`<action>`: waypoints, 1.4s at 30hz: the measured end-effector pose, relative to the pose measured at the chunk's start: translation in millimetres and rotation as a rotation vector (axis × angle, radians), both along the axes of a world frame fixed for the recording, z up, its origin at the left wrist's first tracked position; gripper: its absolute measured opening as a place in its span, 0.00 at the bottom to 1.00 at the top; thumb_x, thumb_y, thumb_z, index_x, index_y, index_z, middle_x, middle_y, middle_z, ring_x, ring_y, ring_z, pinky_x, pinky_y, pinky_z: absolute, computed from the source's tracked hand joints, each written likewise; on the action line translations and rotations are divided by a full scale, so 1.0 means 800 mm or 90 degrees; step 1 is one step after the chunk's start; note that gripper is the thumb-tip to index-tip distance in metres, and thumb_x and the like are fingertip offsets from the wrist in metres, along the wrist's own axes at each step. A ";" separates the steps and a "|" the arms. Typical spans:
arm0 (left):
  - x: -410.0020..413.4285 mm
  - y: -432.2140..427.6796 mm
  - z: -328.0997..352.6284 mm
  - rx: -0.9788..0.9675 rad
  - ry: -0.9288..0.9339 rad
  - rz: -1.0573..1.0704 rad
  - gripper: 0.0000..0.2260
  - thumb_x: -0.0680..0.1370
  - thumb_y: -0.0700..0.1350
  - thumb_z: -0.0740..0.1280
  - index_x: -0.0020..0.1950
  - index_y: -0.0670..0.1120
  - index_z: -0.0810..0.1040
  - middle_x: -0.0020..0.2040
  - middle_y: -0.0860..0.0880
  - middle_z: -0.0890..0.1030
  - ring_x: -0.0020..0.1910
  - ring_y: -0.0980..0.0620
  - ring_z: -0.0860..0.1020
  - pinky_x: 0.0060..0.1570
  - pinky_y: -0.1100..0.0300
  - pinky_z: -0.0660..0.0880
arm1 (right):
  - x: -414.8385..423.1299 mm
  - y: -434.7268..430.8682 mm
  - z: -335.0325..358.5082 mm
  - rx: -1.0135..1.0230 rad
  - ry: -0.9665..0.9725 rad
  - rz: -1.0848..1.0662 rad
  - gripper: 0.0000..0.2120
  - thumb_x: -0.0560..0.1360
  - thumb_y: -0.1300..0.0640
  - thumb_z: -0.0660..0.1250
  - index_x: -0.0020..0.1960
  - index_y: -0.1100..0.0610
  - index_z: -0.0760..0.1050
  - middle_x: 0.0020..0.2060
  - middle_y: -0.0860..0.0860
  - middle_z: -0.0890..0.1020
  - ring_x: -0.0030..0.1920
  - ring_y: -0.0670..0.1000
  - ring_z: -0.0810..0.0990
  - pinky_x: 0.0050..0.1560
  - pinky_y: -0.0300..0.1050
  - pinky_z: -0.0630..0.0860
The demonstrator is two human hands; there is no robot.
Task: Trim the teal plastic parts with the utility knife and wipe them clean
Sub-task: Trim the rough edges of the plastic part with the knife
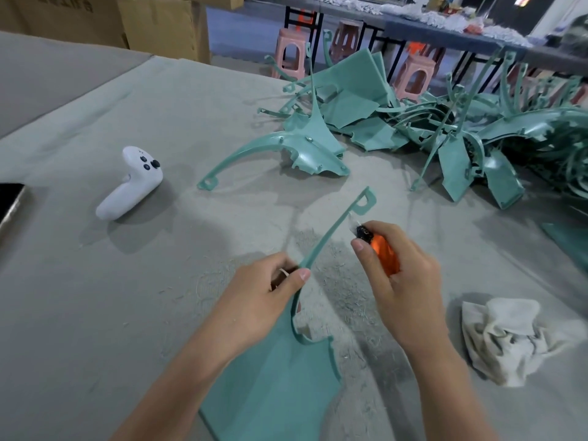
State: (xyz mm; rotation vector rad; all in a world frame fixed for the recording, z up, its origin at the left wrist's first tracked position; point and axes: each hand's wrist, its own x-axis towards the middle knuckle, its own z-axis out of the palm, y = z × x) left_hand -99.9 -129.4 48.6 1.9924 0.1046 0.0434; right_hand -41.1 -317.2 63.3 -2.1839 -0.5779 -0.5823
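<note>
My left hand (267, 297) grips a teal plastic part (273, 386) where its thin curved arm meets the broad flat panel. The arm rises up and right to a looped tab near the knife tip. My right hand (404, 281) is curled round an orange utility knife (383, 253), whose black nose and blade point at the arm just below the tab. A crumpled white cloth (509, 338) lies on the table to the right of my right wrist.
A heap of teal parts (429, 122) covers the far right of the grey table (127, 313); one curved part (286, 151) lies apart in front. A white controller (130, 186) and a dark phone (9, 202) lie left. Shavings litter the middle. Cardboard boxes and pink stools stand behind.
</note>
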 end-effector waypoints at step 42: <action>-0.006 -0.002 -0.001 -0.062 0.001 -0.043 0.07 0.73 0.50 0.74 0.50 0.56 0.81 0.39 0.61 0.83 0.40 0.63 0.81 0.54 0.56 0.77 | 0.000 0.003 -0.001 0.117 -0.002 0.063 0.03 0.78 0.48 0.67 0.50 0.45 0.78 0.39 0.45 0.81 0.35 0.45 0.78 0.36 0.29 0.69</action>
